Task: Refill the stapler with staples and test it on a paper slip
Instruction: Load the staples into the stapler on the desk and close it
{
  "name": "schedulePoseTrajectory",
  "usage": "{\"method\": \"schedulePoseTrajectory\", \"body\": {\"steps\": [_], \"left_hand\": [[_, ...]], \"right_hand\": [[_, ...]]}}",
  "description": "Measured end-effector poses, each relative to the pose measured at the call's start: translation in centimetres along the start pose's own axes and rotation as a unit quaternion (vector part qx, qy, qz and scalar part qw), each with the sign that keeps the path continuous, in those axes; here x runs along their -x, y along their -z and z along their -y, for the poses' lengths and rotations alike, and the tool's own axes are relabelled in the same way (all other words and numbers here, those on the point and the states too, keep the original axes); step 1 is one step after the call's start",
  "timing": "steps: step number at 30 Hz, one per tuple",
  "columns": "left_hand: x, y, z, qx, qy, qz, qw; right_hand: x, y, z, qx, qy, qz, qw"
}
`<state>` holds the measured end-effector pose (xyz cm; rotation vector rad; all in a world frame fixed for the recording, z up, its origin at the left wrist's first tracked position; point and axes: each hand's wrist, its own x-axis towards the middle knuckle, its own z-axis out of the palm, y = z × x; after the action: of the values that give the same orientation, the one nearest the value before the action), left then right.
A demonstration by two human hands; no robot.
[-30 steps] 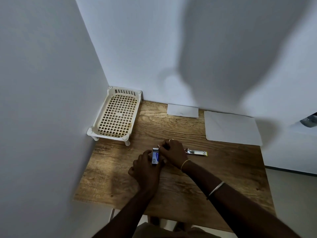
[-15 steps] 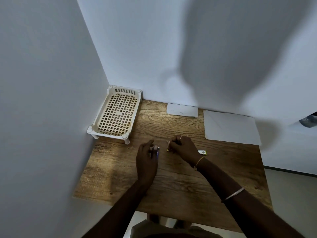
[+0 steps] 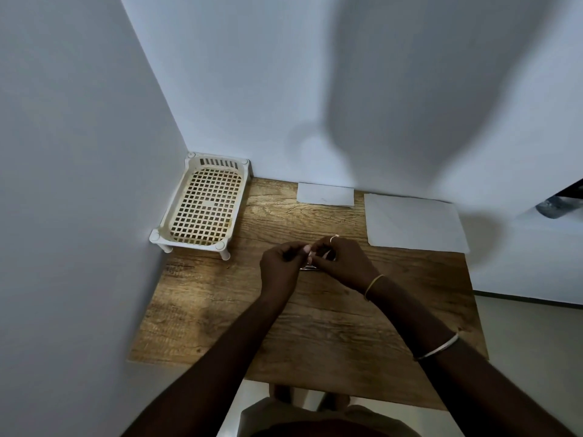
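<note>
"Where are the arms?"
"Both forearms reach forward and converge."
"And their ends?"
"Left grip (image 3: pixel 280 264) and right grip (image 3: pixel 342 263) meet fingertip to fingertip, fingers curled, pinching a small metal piece (image 3: pixel 307 268) between them."

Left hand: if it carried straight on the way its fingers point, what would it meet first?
The right hand: the left hand points at its fingertips, almost touching. A metal item shows just below them; depth unclear.

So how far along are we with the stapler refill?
Nothing looks finished yet. The left hand and right hand pinch a mostly hidden metal piece over the table; whether it is loaded I cannot tell. The paper slip lies untouched by the wall, so the test remains.
</note>
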<state>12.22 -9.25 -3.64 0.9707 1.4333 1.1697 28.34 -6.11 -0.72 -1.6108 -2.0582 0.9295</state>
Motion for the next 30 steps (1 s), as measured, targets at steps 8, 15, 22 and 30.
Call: {"method": "schedulePoseTrajectory", "body": {"steps": [8,15,22,30], "left_hand": [[-0.8,-1.7,0.1,-0.014,0.017,-0.038,0.999],[-1.3,-1.3,0.8,-0.060,0.021,-0.082,0.995],[-0.7,-0.3,1.8,-0.090,0.018,-0.098,0.991],[-0.4,0.4,2.3,-0.117,0.017,-0.101,0.988]], "right_hand": [[-0.1,0.5,-0.8,0.069,0.020,-0.060,0.996],[-0.7,0.2,-2.3,0.154,-0.009,-0.051,0.987],[-0.5,-1.8,-3.7,0.239,-0.033,0.021,0.970],[-1.1,-2.5,-3.9,0.249,-0.024,0.032,0.968]]}}
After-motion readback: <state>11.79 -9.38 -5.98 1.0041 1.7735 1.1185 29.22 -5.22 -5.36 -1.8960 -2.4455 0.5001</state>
